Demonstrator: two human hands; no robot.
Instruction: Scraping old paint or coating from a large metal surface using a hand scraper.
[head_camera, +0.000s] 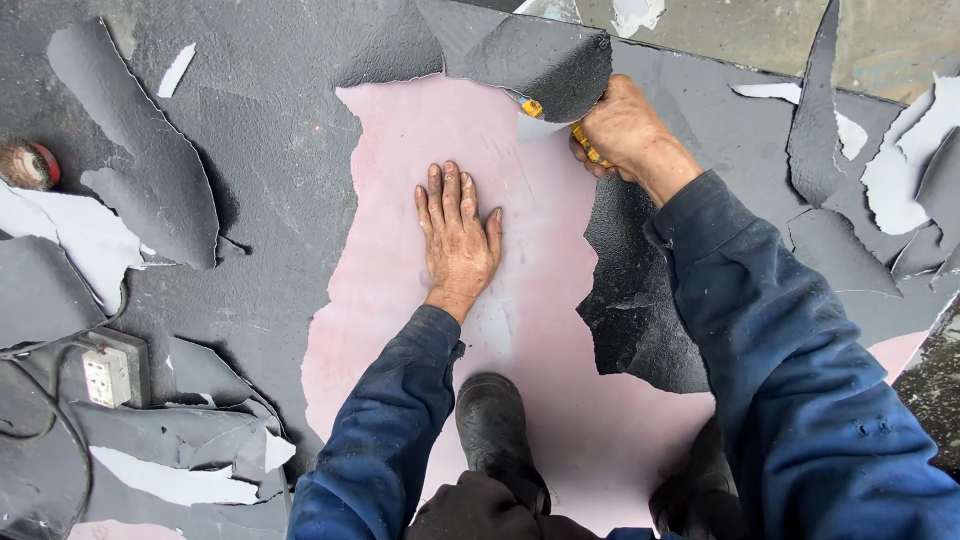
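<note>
Scraper (560, 120), yellow handle with a flat pale blade, sits far centre at the edge where the grey coating meets the bare pink patch. Right hand (620, 128) fingers wrapped tight round the handle, fist closed, blade tip pointing left under a curled-up grey flap (545, 55). Left hand (456, 235) fingers together and straight, palm flat down on the pink surface (400, 300), thumb slightly out to the right; not holding anything. Hands near each other but apart, right one farther and to the right.

Both arms in dark blue sleeves (780, 340) speckled with dust. Black boot (492, 425) planted on the pink patch near the bottom, just below the left wrist; second boot (695, 490) partly hidden under the right sleeve.

Pink patch is ringed by rough grey coating (270, 170), torn edges all round. Dark peeled sheet (640, 290) lies folded over on the right side of the patch, under the right forearm. Loose peeled strips (150, 180) scattered left, white backing showing on some. More strips far right (815, 110). White power strip (108, 375) with cable at near left. Small round reddish object (28, 165) at left edge, cannot tell what.
</note>
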